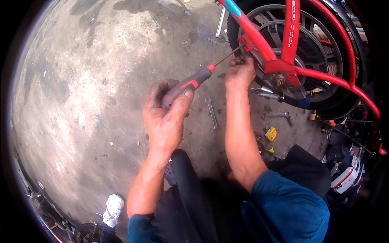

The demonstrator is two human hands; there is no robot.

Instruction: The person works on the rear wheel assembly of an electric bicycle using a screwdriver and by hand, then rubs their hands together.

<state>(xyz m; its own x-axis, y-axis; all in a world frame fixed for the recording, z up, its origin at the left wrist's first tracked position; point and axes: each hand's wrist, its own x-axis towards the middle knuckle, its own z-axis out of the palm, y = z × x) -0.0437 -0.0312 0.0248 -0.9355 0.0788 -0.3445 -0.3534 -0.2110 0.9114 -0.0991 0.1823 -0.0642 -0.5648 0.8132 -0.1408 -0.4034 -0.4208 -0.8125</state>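
Observation:
My left hand (164, 117) is closed around the grey-and-red handle of a screwdriver (185, 87). Its thin shaft slants up to the right, and the tip meets a small red bracket (247, 42) on a red tubular frame (275, 67). Just below that bracket, the curled fingers of my right hand (241, 73) press together against the parts beside the wheel; whatever they grip is hidden. Behind the frame stands a black-tyred wheel (360, 52) with a large hub. A coil spring (269, 95) hangs below the frame, right of my right wrist.
On the stained concrete floor (81, 121) lie a wrench (211, 114), a metal tool with a socket-like end (278, 115) and a yellow object (271, 134). A metal bar (221, 22) lies left of the tyre. Another person's white shoe (114, 207) shows at lower left.

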